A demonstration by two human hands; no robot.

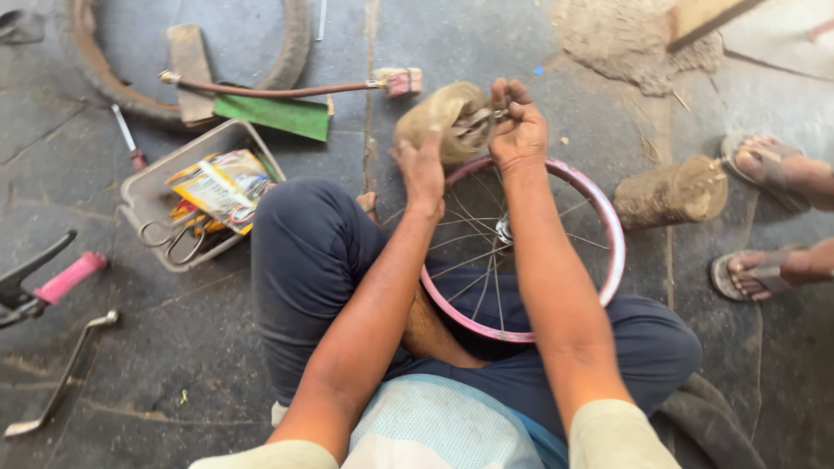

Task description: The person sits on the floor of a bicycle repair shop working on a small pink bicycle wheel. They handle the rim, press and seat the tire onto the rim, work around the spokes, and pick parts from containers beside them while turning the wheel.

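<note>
Just above the middle of the frame, a grimy plastic jar lies tipped on its side in the air, its mouth turned toward the right. The left hand is wrapped around its underside, fingers closed on the dusty wall. The right hand is at the mouth, its grip pinched on a small metal part too blurred to name. More metal bits seem to sit inside the opening.

Directly below the hands a pink bicycle wheel rim with its spokes and hub rests across the seated person's lap, leaning on the dark trousers.

My worry is the tilt: with the jar held nearly level and its mouth open, loose pieces could slide out and scatter on the stone floor, or fall between the spokes. A pinch that slight could also lose the part.

To the right a second dusty jar lies on the floor near another person's sandalled feet. At left sits a grey tray with packets and scissors. Above it a hand pump lies over a green board, beside an old tyre at the upper left. A pink handlebar grip shows at the left edge.
</note>
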